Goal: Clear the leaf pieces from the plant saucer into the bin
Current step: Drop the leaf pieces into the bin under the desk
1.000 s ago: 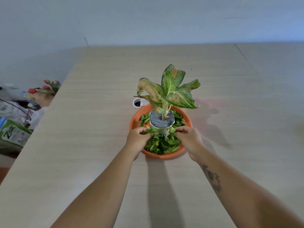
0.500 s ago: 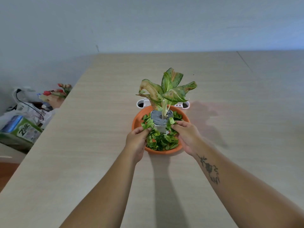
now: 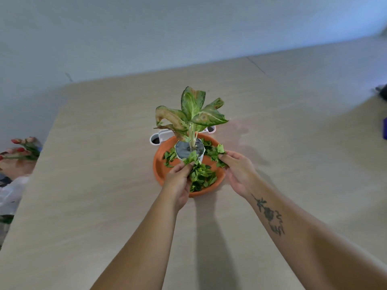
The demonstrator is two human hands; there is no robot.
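Head: left hand [image 3: 178, 182], right hand [image 3: 238, 172] pinch leaf pieces [image 3: 202, 177].

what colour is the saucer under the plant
Terracotta orange saucer, seen in the head view.

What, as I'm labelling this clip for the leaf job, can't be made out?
Head view:
- bin: nowhere in frame.
- white holder: mostly hidden behind plant and saucer.
- leaf pieces beneath left hand: covered by it.
- blue thing: cut off by right edge.
- flowers: blurred, cut by left edge.
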